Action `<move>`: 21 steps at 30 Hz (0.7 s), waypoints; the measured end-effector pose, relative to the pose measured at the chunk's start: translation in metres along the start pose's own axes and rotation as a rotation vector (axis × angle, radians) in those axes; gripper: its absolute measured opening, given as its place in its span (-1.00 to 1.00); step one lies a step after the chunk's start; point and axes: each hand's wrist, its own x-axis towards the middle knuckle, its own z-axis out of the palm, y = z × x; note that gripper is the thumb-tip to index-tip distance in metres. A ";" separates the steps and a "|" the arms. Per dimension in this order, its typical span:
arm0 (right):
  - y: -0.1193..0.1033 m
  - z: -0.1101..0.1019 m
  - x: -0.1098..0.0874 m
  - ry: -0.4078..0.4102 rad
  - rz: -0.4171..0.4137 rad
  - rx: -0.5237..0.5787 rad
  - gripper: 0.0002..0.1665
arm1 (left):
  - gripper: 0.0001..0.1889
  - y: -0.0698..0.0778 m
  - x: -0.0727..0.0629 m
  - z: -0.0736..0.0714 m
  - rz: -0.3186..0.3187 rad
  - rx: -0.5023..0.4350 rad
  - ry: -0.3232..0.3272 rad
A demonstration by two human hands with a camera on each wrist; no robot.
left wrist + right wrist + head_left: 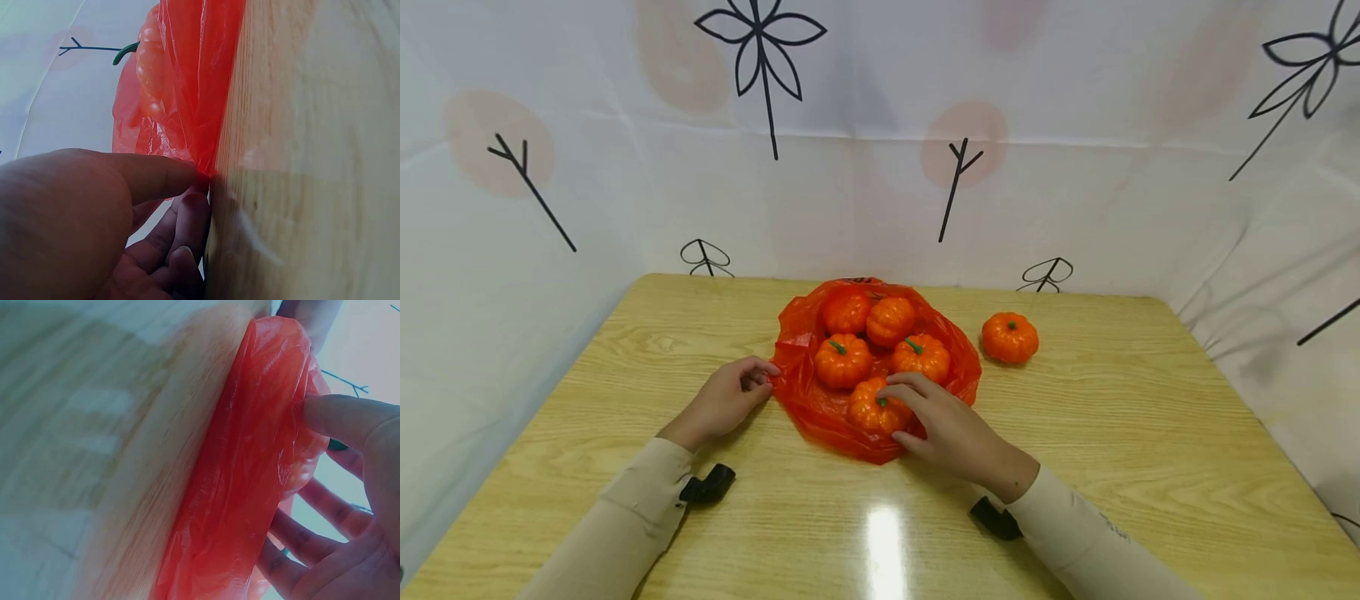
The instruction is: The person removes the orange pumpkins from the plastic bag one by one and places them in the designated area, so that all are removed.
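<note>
A red plastic bag (808, 421) lies spread open on the table, its rim rolled low around several small orange pumpkins. At the bag's left edge my left hand (722, 402) pinches the thin plastic between thumb and fingertips, low over the wood in the left wrist view. My right hand (951, 425) is over the nearest pumpkin (868, 410), fingers spread and loosely bent across its top and right side. The right thumb (337, 419) lies at the bag's rim in the right wrist view. Behind that pumpkin sit a left pumpkin (842, 367) and a right pumpkin (928, 362), stems up.
One more pumpkin (1010, 339) stands on the wooden table (1112, 417), outside the bag to the right. A white cloth (850, 200) with plant drawings hangs behind the table and along its sides. Black wrist mounts (707, 485) stick out from both sleeves.
</note>
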 end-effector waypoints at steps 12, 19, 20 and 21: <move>0.000 -0.003 -0.001 0.004 -0.022 -0.035 -0.41 | -0.80 -0.001 0.000 0.000 0.007 -0.005 0.002; -0.001 -0.008 -0.001 -0.007 -0.032 -0.053 -0.40 | -0.80 -0.001 0.000 0.001 0.006 -0.007 0.004; -0.001 -0.009 -0.001 -0.009 -0.035 -0.054 -0.39 | -0.80 -0.001 0.000 0.001 0.007 -0.008 0.005; -0.001 -0.010 -0.001 -0.011 -0.040 -0.056 -0.39 | -0.80 -0.001 0.000 0.000 0.008 -0.007 0.006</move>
